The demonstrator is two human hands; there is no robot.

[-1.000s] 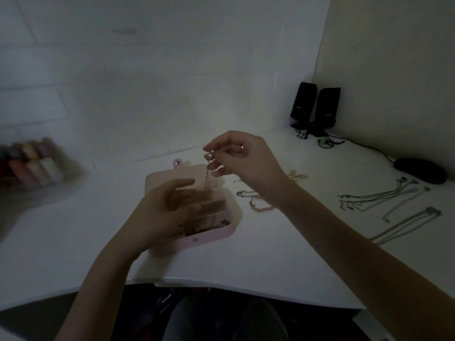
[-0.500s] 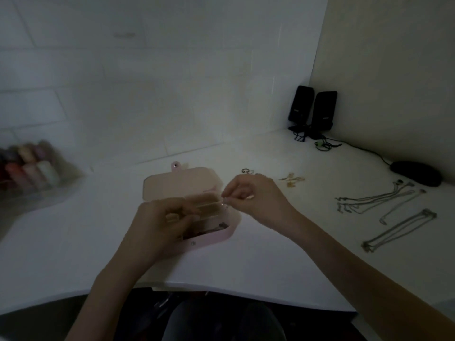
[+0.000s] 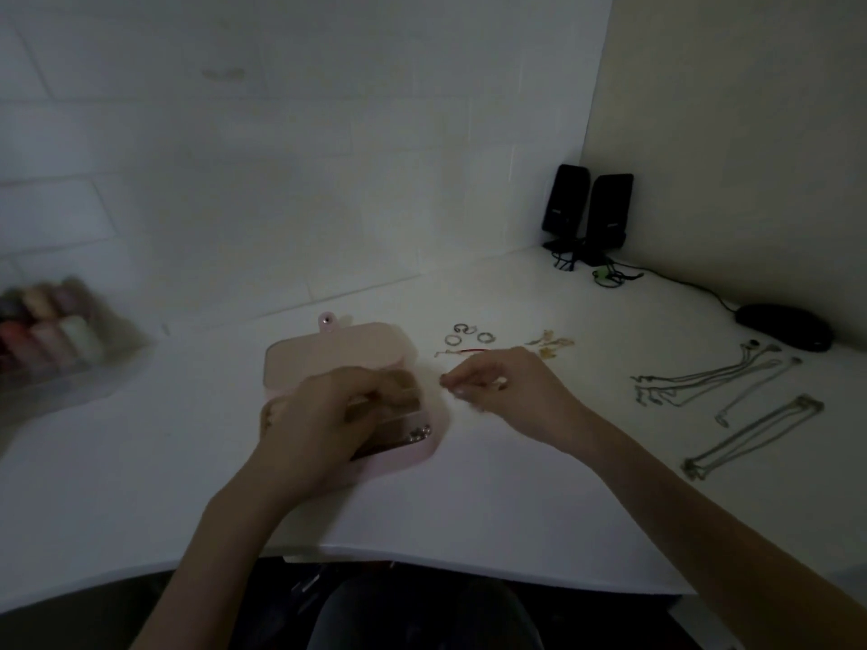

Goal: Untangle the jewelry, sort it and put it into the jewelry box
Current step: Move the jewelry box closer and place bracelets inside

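While left hand (image 3: 323,424) sits curled in the open jewelry box (image 3: 413,455), right hand (image 3: 506,391) hovers pinched, contents unclear; rings (image 3: 464,334) lie just beyond it on counter (image 3: 469,499), nearer right.

White desk (image 3: 469,499): bare surface, curved near edge. White block wall (image 3: 281,157) behind; beige wall (image 3: 741,133) at the right. Two black speakers (image 3: 586,213) stand upright side by side in the far corner, well beyond the right hand, cables (image 3: 610,276) bunched at their feet. Black mouse (image 3: 784,327) far right of the right hand, against the beige wall, corded. Clear tray of bottles (image 3: 47,335) well left of the left hand, blurred; contents not identifiable.
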